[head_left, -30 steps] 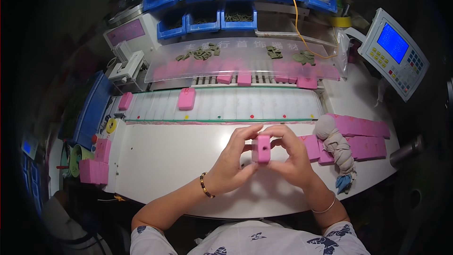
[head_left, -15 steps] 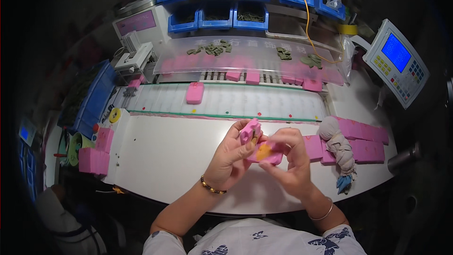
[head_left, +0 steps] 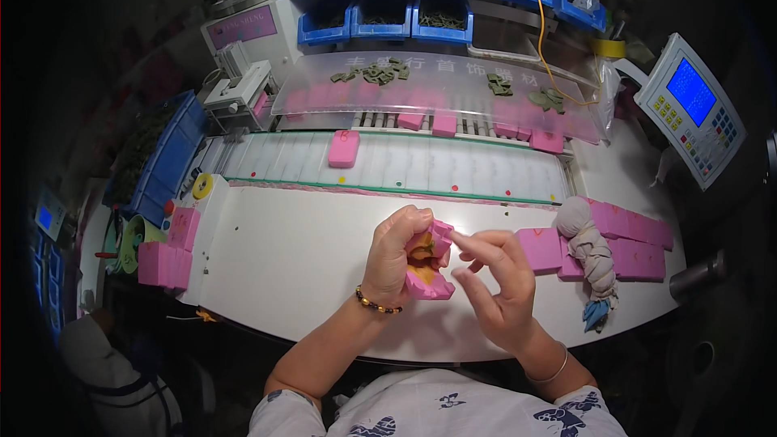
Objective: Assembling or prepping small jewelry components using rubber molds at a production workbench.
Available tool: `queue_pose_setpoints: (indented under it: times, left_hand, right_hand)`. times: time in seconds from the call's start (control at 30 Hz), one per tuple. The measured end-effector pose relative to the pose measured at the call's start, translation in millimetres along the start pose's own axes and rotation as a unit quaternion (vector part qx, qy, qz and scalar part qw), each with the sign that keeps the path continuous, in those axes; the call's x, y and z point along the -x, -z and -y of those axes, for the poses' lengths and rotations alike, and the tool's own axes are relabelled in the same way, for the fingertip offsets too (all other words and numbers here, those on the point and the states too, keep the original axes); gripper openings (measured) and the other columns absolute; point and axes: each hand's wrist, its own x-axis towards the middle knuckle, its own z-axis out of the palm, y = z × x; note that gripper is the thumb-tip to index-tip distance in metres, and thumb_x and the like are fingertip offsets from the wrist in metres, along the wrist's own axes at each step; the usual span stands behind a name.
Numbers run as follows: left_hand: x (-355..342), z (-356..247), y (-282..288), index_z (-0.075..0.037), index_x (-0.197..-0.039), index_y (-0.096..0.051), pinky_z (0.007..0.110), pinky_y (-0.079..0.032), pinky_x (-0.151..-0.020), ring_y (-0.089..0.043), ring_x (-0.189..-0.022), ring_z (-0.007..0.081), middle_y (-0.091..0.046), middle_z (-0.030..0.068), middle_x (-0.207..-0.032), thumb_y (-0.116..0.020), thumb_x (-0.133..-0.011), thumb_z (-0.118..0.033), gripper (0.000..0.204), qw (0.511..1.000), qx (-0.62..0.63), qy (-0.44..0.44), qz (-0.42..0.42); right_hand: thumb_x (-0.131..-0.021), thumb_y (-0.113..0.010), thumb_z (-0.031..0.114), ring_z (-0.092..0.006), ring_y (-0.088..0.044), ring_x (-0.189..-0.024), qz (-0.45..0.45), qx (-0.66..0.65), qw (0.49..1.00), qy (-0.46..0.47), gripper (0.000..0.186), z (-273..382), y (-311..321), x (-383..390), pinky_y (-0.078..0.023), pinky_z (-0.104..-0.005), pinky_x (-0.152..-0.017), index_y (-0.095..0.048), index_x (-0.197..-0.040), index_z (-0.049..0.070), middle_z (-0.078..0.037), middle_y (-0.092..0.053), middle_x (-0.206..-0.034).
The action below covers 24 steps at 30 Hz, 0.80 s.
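Above the white table, my left hand [head_left: 387, 257] is wrapped round a pink rubber mould [head_left: 430, 285]. The two parts of the mould gape apart, with a yellowish-brown inner surface showing between them. My right hand [head_left: 503, 285] is just right of it, thumb and fingers apart and nothing visible between them. Its index fingertip is close to the mould's upper right edge; whether they touch I cannot tell. A closed pink block [head_left: 344, 149] lies beyond my hands on the white, green-edged conveyor strip [head_left: 275, 158].
Pink blocks [head_left: 635, 259] lie in rows at the right, beside a knotted grey cloth bundle [head_left: 584, 255]. More pink blocks [head_left: 162, 265] stand at the left edge. Behind are a clear sheet [head_left: 453, 85] bearing green pieces, blue bins [head_left: 324, 24] and a control panel [head_left: 688, 105].
My right hand has come off the mould and moved slightly right. My left hand has turned the mould, so its gaping inside now faces more toward me.
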Motion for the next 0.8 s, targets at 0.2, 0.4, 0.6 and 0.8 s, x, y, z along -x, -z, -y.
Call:
queue_pose_setpoints:
  times: [0.2, 0.4, 0.6, 0.8]
  left_hand:
    - [-1, 8, 2, -0.004, -0.084, -0.051, 0.026, -0.047, -0.058, -0.056, -0.064, 0.014, -0.057, 0.0076, -0.075, -0.046, -0.094, -0.021, 0.021, 0.998, -0.059, -0.028, 0.009]
    - [-1, 10, -1, -0.007, -0.091, -0.042, 0.023, -0.046, -0.062, -0.052, -0.07, 0.0099, -0.055, 0.0062, -0.085, -0.043, -0.095, -0.018, 0.011, 0.995, -0.061, -0.076, -0.016]
    - [0, 8, 0, -0.007, -0.094, -0.042, 0.023, -0.045, -0.063, -0.048, -0.07, 0.0094, -0.053, 0.0058, -0.084, -0.042, -0.096, -0.016, 0.009, 0.996, -0.052, -0.07, 0.005]
    - [0, 8, -1, -0.007, -0.096, -0.042, 0.024, -0.045, -0.064, -0.048, -0.071, 0.0101, -0.053, 0.0067, -0.085, -0.04, -0.095, -0.013, 0.007, 0.996, -0.058, -0.065, -0.004]
  right_hand:
    - [-0.08, -0.071, -0.001, -0.0194, -0.058, -0.078, 0.02, 0.051, 0.998, 0.017, 0.029, -2, -5, -7, -0.048, -0.0294, -0.061, -0.067, -0.108, 0.002, -0.011, -0.052, -0.098]
    - [-0.08, -0.069, -0.002, -0.0197, -0.057, -0.074, 0.014, 0.002, 1.0, -0.002, 0.014, -9, -11, -8, -0.046, -0.0292, -0.059, -0.065, -0.094, 0.001, -0.01, -0.059, -0.094]
    - [-0.082, -0.067, -0.003, -0.0188, -0.056, -0.071, 0.051, -0.027, 0.998, -0.001, 0.012, -14, -5, -11, -0.044, -0.0283, -0.058, -0.064, -0.092, 0.003, -0.006, -0.065, -0.087]
    - [-0.082, -0.068, -0.003, -0.0192, -0.059, -0.071, 0.104, -0.047, 0.994, 0.002, 0.011, -15, 4, -15, -0.047, -0.0287, -0.061, -0.063, -0.092, 0.001, -0.008, -0.065, -0.088]
